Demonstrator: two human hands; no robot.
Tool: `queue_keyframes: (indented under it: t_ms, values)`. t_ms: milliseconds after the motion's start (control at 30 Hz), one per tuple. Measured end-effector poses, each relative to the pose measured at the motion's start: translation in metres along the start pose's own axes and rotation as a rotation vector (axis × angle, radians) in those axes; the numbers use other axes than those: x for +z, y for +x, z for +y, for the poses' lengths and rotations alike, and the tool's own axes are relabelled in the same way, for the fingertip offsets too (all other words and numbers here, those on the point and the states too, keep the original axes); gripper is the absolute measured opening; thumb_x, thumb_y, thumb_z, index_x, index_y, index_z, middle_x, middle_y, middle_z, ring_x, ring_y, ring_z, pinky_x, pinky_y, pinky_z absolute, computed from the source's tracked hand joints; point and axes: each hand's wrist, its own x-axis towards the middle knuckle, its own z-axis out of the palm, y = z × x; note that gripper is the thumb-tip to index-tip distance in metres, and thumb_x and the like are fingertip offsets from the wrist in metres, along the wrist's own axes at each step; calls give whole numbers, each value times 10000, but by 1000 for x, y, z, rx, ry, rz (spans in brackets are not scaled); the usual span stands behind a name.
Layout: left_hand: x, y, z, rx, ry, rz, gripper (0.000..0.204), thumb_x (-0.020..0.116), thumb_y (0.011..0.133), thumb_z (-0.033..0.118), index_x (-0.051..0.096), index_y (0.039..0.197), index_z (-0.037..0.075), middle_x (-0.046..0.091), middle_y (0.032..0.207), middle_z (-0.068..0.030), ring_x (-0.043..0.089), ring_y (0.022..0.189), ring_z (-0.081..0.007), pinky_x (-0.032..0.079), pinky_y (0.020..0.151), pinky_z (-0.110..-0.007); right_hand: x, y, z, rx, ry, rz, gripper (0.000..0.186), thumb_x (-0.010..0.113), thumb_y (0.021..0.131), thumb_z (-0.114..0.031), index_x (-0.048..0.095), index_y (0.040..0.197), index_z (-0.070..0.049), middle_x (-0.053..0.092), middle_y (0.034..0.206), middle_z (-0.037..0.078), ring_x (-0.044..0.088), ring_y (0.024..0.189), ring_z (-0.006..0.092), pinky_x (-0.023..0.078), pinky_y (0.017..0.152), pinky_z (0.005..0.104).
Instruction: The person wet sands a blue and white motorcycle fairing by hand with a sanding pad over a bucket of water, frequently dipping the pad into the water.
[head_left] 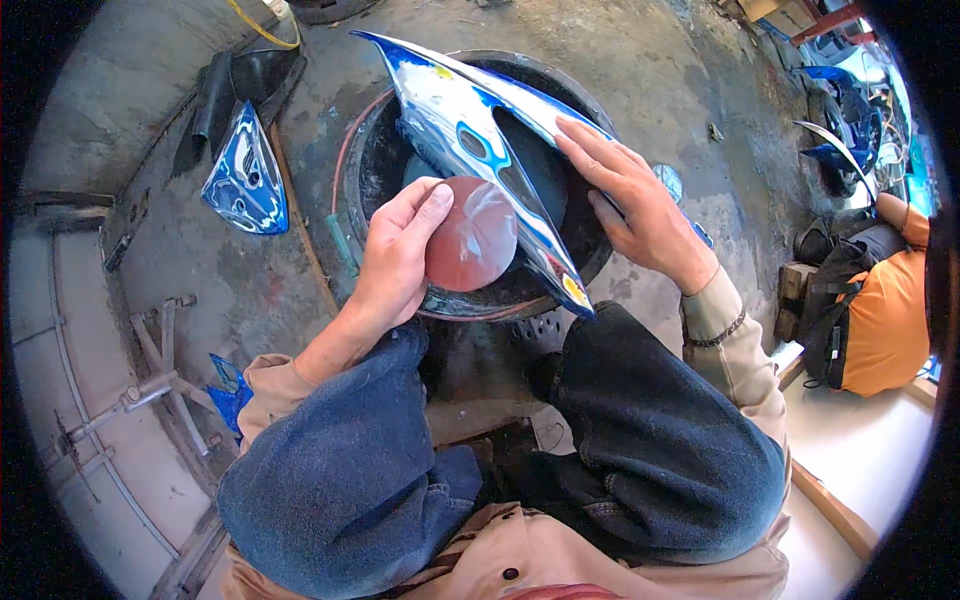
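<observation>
A thin, round, reddish-brown sanding disc [470,245] is pinched between the thumb and fingers of my left hand [395,245]. It hangs in front of a blue and white motorcycle fairing panel [430,95], hiding a bit of its edge. The long, pointed panel lies slanted across a round black tub [350,200] between my knees; its narrow tip, with a yellow and red mark, points toward my right knee. My right hand [630,195] lies with outstretched fingers against the panel's right edge, thumb apart. Greyish liquid seems to fill the tub.
Another blue and white panel [245,180] lies on the wet concrete floor at left, beside a wooden strip [300,225]. A metal pipe frame [150,390] stands lower left. At right, a person in orange [880,325] sits near more blue parts [850,130].
</observation>
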Motion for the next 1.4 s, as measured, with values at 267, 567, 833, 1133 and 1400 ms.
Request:
queue_keyframes:
  t_ms: [267, 567, 833, 1133, 1400]
  values:
    - [5, -9, 7, 246, 305, -201, 240, 803, 1015, 33, 705, 1235, 34, 814, 1280, -138, 762, 1081, -158, 598, 955, -312, 1, 0, 2, -1, -9, -6, 780, 573, 933, 85, 472, 1688, -81, 442, 1763, 172, 392, 1644, 377, 320, 1345, 561]
    - [10, -3, -11, 962, 1440, -314, 426, 748, 959, 88, 773, 1384, 111, 769, 1454, -106, 695, 1421, -246, 416, 1207, -552, 0, 1, 1, 2, -11, 0, 767, 579, 946, 80, 476, 1687, -87, 440, 1766, 168, 412, 1634, 377, 330, 1341, 552]
    - [13, 0, -16, 981, 1413, -469, 416, 679, 1003, 114, 748, 1403, 23, 735, 1497, -140, 676, 1439, -269, 490, 1243, -471, -1, 0, 0, -1, -12, 7, 768, 581, 935, 88, 486, 1678, -81, 446, 1758, 185, 414, 1632, 379, 342, 1333, 534]
    - [21, -1, -26, 1008, 1255, -563, 427, 690, 979, 105, 742, 1387, -11, 750, 1453, -171, 712, 1382, -302, 548, 1214, -488, 0, 0, -1, 1, -5, 3, 795, 579, 920, 97, 480, 1687, -88, 440, 1768, 167, 396, 1645, 370, 322, 1350, 527]
    - [-25, 32, 2, 995, 1412, -133, 497, 684, 840, -84, 768, 1326, -19, 778, 1329, -223, 727, 1303, -421, 577, 1158, -503, -1, 1, 0, -3, 14, -3, 813, 586, 908, 105, 478, 1690, -90, 434, 1772, 168, 396, 1644, 374, 322, 1349, 532]
